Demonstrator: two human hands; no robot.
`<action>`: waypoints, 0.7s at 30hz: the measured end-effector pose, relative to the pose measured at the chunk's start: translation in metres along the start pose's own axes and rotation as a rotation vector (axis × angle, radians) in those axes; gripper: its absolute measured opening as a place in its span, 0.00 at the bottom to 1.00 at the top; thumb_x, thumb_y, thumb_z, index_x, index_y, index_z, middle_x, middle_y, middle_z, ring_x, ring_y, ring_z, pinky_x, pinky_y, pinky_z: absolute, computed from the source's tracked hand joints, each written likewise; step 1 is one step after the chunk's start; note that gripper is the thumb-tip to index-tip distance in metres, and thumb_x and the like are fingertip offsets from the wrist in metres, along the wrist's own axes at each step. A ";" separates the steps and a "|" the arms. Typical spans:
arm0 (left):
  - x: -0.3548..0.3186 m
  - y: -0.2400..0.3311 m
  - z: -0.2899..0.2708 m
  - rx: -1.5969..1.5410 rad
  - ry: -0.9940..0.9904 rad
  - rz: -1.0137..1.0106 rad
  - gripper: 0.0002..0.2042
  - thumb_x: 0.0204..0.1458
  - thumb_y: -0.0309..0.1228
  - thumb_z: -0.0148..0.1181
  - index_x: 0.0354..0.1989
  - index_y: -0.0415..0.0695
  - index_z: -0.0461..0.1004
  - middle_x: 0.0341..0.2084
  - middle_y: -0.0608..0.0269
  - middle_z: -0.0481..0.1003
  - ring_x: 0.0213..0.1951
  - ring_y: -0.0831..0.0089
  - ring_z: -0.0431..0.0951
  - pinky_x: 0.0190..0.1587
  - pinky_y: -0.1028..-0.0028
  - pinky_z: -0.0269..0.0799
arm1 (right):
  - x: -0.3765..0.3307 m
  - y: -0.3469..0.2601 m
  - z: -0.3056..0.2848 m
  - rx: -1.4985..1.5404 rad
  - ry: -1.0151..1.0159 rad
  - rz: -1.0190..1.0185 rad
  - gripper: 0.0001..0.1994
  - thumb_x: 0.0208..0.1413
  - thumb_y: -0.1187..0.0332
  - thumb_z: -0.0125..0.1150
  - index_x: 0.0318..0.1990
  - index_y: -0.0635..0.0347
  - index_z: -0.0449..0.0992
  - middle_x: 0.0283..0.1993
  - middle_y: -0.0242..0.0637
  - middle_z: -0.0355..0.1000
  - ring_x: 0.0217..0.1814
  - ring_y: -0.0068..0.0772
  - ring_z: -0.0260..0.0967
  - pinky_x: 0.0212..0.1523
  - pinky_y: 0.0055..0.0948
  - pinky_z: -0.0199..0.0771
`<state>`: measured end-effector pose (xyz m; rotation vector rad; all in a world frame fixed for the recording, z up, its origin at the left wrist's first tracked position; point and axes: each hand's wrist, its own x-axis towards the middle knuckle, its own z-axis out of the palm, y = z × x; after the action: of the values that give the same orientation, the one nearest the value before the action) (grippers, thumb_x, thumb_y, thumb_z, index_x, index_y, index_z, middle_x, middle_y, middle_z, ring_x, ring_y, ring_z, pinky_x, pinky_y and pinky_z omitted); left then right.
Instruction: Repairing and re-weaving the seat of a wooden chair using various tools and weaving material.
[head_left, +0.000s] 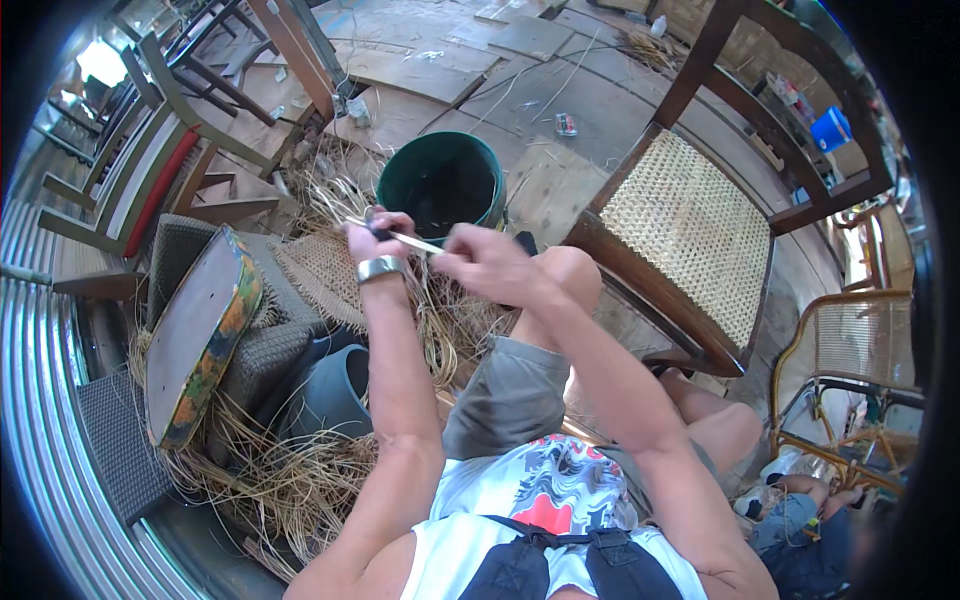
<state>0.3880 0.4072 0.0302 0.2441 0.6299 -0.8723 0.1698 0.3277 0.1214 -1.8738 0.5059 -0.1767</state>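
Note:
A thin pale strip (415, 243), like a piece of cane, stretches between my two hands above the near rim of a dark green bucket (385, 185). My left hand (376, 238), below a metal wristband, is closed round one end of it. A small dark object also shows at the left fingers, too small to name. My right hand (485, 262) has its fingers closed at the strip's other end, close to my raised knee. The bucket's inside is dark, and what it holds cannot be made out.
A wooden chair with a woven cane seat (680, 225) stands to the right. Loose cane strands (290, 470) lie at the lower left around a grey-blue bucket (330, 392). A padded seat (200, 340) leans beside them. Another person (790, 515) is at the lower right.

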 end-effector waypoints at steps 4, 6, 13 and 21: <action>0.011 0.088 0.009 0.010 0.077 0.207 0.48 0.45 0.81 0.32 0.31 0.37 0.66 0.08 0.74 0.58 0.11 0.78 0.59 0.18 0.77 0.65 | -0.087 -0.005 -0.089 0.110 0.055 -0.027 0.07 0.56 0.68 0.67 0.33 0.60 0.76 0.26 0.24 0.67 0.30 0.17 0.63 0.34 0.22 0.66; 0.011 0.116 0.017 0.014 0.069 0.285 0.48 0.43 0.82 0.32 0.29 0.37 0.65 0.08 0.75 0.58 0.10 0.78 0.57 0.17 0.76 0.63 | -0.151 0.003 -0.158 0.033 0.339 0.251 0.06 0.55 0.69 0.66 0.30 0.57 0.75 0.26 0.22 0.63 0.28 0.16 0.58 0.28 0.22 0.59; 0.025 0.157 0.028 0.181 0.158 0.384 0.43 0.41 0.82 0.36 0.25 0.45 0.61 0.12 0.74 0.59 0.10 0.81 0.56 0.15 0.80 0.58 | -0.453 0.149 -0.507 0.664 1.172 0.338 0.10 0.63 0.63 0.63 0.31 0.49 0.69 0.19 0.20 0.60 0.12 0.13 0.48 0.13 0.19 0.48; 0.089 0.208 0.041 0.362 0.325 0.554 0.44 0.40 0.85 0.29 0.36 0.51 0.60 0.16 0.66 0.61 0.14 0.71 0.57 0.15 0.74 0.54 | -0.601 0.126 -0.679 0.484 1.401 0.345 0.09 0.62 0.58 0.61 0.37 0.51 0.75 0.23 0.25 0.68 0.14 0.16 0.53 0.13 0.20 0.55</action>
<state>0.6086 0.4629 -0.0020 0.8578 0.6549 -0.4030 -0.6461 -0.0363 0.3212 -0.9163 1.5286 -1.2781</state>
